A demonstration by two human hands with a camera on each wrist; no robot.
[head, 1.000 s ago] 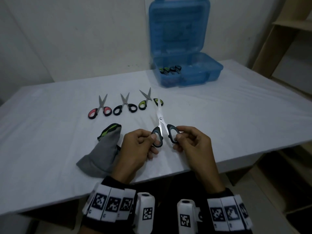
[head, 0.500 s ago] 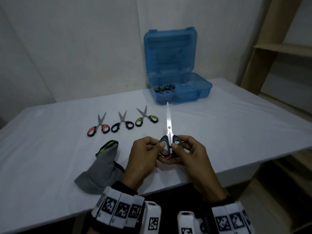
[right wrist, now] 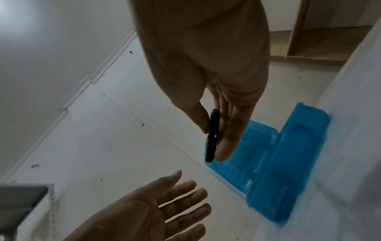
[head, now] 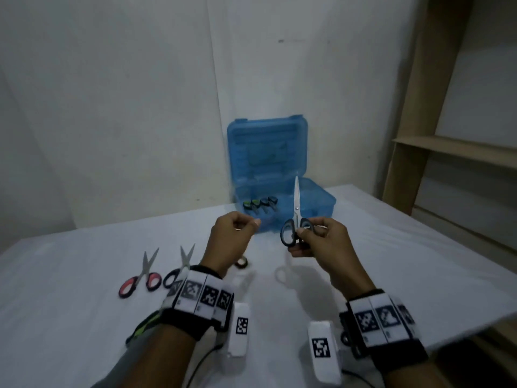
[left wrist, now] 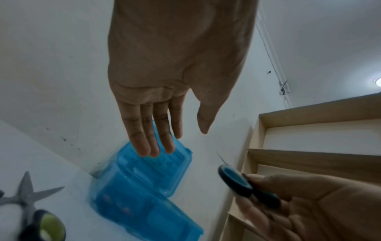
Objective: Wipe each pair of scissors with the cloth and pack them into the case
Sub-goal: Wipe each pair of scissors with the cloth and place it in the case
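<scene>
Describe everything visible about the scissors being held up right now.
The held scissors have two black oval handle loops, lined blue in the left wrist view, and slim, bright metal blades with a pivot screw. The blades are closed and point up and away toward the open blue case behind. The right hand alone pinches the handles between thumb and fingers, above the table; the left hand is nearby, apart, empty.

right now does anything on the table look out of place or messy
Nothing stands out. The blue case sits open with scissors inside, the red-handled scissors and black-handled scissors lie side by side, and the right hand holds a closed pair of scissors upright. The left hand is empty.
</scene>
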